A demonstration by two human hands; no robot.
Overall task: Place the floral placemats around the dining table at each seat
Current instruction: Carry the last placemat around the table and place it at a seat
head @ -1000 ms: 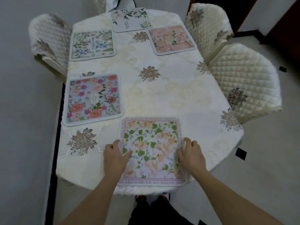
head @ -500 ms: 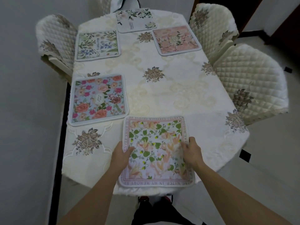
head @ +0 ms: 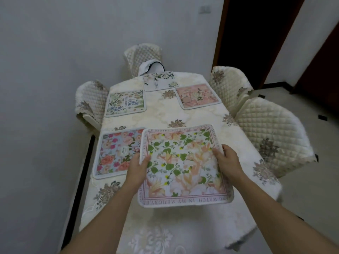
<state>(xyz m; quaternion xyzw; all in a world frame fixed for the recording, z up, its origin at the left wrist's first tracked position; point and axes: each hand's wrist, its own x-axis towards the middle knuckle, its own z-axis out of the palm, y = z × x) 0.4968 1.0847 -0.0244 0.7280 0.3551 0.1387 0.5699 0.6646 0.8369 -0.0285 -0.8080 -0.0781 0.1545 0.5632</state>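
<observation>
A placemat with green leaves, peach flowers and a lettered border (head: 183,165) is lifted off the cream tablecloth (head: 236,143) and overlaps the right edge of the blue rose placemat (head: 115,153). My left hand (head: 137,169) grips its left edge, thumb on top. My right hand (head: 226,164) grips its right edge. Three more mats lie flat farther away: a white one with blue flowers (head: 124,103) at the left, a pink one (head: 198,98) at the right, and a white one (head: 159,80) at the far end.
Quilted cream chairs stand around the table: two at the right (head: 271,132) (head: 229,85), one at the left (head: 89,99), one at the far end (head: 143,54). A white bag (head: 152,67) sits at the far edge. A grey wall runs close along the left.
Both hands went from pressing the leaf placemat flat near the front edge to gripping its sides and lifting it. The view has tilted up and pulled back.
</observation>
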